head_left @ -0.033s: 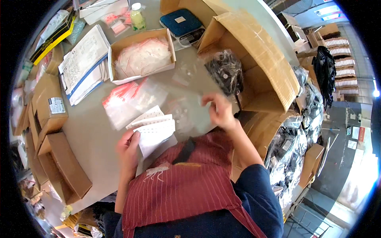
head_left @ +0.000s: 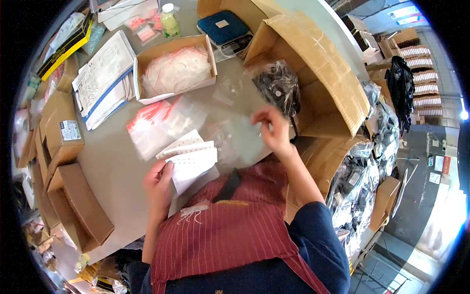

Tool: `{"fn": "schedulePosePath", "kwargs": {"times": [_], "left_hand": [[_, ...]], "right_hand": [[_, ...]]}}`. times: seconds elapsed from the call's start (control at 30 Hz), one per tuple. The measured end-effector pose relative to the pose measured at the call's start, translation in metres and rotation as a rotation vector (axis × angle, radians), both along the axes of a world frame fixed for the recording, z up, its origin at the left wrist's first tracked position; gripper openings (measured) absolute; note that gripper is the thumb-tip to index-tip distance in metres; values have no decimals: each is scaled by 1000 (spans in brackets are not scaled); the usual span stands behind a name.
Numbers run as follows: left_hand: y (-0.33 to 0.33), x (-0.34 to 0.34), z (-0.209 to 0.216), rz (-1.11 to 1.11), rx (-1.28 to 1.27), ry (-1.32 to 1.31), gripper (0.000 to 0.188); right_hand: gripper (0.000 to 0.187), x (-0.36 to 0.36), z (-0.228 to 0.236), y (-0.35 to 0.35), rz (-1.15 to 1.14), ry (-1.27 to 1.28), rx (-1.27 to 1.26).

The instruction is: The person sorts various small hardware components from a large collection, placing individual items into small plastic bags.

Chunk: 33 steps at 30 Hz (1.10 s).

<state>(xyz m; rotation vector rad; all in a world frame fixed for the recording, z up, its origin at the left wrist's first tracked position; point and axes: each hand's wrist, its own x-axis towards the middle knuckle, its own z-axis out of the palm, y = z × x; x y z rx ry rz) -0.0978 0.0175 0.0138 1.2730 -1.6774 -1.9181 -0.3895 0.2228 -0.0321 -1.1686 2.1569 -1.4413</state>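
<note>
Brown box: lidless (head_left: 81,210), at the table's left edge, clear of the hands.
Papers: a clipped stack (head_left: 104,73), beside the tray.
Left hand: thumb and fingers (head_left: 159,179) pinched round the near edge of some white sheets (head_left: 196,164).
Flat bags: red-edged, fanned out (head_left: 149,127) just beyond the sheets — seemingly unused, so some filling looks left.
Tray: white-walled (head_left: 181,92), heaped with clear bags; that share looks done.
Loose bags: small, clear (head_left: 223,142), holding round bits, not yet in the tray.
Right hand: raised (head_left: 271,130), fingers half curled — blurred, cannot tell if anything is held.
Black bundle: plastic-wrapped (head_left: 279,88), with a carton (head_left: 313,63) crowding that side.
</note>
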Motion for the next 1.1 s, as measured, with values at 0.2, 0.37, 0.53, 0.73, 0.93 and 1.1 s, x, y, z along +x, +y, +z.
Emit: {"fn": "schedulePosePath", "kwargs": {"times": [0.2,0.37,0.53,0.73,0.93,1.1], "left_hand": [[1,-1,2,-66,-20,56,30],[-2,17,-15,26,41,76,29],[-5,21,-25,28,49,116,28],[-5,18,-28,51,75,149,27],[-9,15,-27,-25,44,122,28],[-6,22,-23,78,40,149,26]], "right_hand": [[46,-15,-61,-23,-328,-272,-138],[45,37,-37,-37,-150,-206,-135],[35,37,-30,-10,29,-661,-55],[13,26,-18,-3,-212,-711,135],[18,15,-30,-10,-131,-282,477],[24,26,-11,-30,-136,411,809]]}}
